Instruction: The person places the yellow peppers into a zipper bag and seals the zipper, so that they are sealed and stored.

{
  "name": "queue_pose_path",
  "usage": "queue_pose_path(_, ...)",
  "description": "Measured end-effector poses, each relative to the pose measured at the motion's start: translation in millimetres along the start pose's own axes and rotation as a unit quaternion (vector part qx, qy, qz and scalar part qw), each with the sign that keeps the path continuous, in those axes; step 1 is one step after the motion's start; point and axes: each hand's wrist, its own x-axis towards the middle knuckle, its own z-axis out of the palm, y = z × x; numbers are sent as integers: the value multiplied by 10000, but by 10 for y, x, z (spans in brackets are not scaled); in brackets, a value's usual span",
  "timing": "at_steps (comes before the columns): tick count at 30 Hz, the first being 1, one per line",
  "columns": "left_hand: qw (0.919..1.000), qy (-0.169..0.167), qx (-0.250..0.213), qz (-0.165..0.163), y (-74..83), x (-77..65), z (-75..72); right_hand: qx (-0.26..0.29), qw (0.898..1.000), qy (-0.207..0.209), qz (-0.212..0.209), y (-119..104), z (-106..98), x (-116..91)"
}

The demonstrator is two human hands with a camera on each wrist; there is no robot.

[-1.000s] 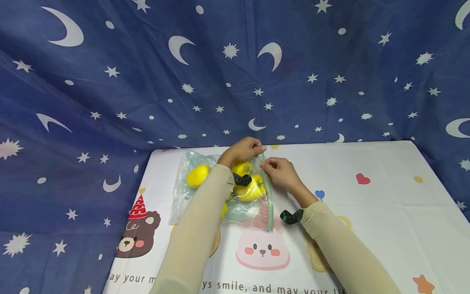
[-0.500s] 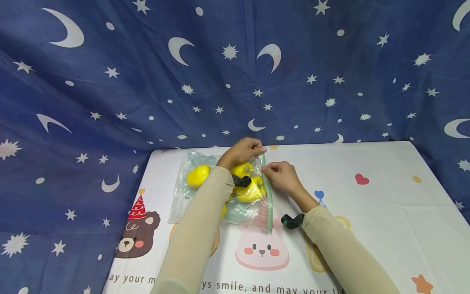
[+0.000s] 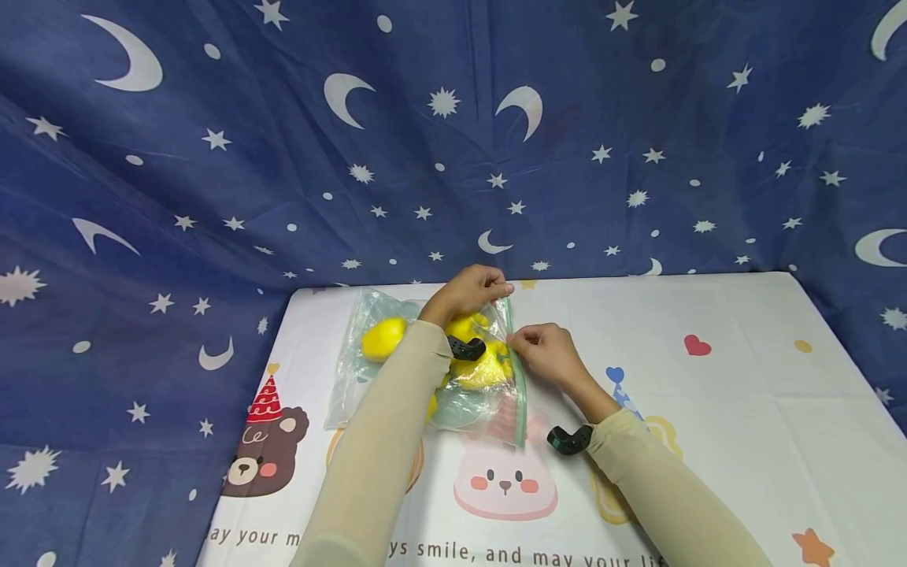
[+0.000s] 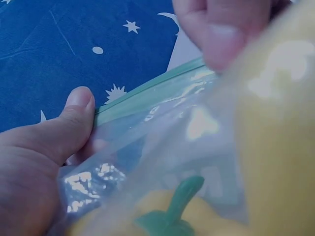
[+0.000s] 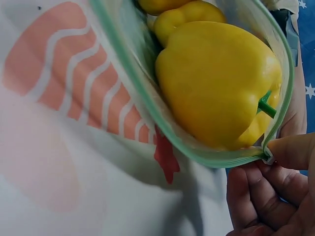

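Note:
A clear zip bag [image 3: 464,413] with a green zip edge lies on the table, with several yellow bell peppers [image 5: 216,78] inside. At the far end of that edge, my left hand [image 3: 473,290] pinches the bag's corner between thumb and fingers. Part way along the green strip, my right hand [image 3: 547,352] pinches a small whitish slider [image 5: 267,156] with thumb and forefinger. In the right wrist view, the mouth gapes on the side ahead of the slider. From there to my left hand, the edges lie together in the left wrist view. My left forearm hides some peppers.
The white table cover [image 3: 708,457] has printed cartoons and lettering. Behind and to the left hangs a dark blue cloth [image 3: 425,142] with moons and stars. Each wrist carries a black strap device [image 3: 569,440].
My right hand has slid along the green edge toward me, away from my left hand. The left hand keeps its place at the far corner, and the bag has hardly shifted.

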Motion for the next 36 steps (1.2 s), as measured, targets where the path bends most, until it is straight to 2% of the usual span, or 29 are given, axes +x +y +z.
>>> queue_pose_path(9, 9996, 257, -14, -83, 5, -1, -35, -59, 9996, -272, -1, -20, 6, -149)
queue_pose_path(17, 9989, 459, -69, -33, -11, 2, -66, 54, 9988, -484, -23, -9, 20, -299)
queue_pose_path(24, 9983, 529, -143, -177, 3, 2, -81, 89, 9978, -657, -66, 16, 28, -427)
queue_pose_path(32, 9974, 699, -123, -129, -3, -10, -71, 10, 9962, -852, -168, 66, 23, -581)
queue_pose_path(36, 9968, 736, -193, -261, 1, -25, -64, 62, 9948, -993, -196, 94, 25, -664)
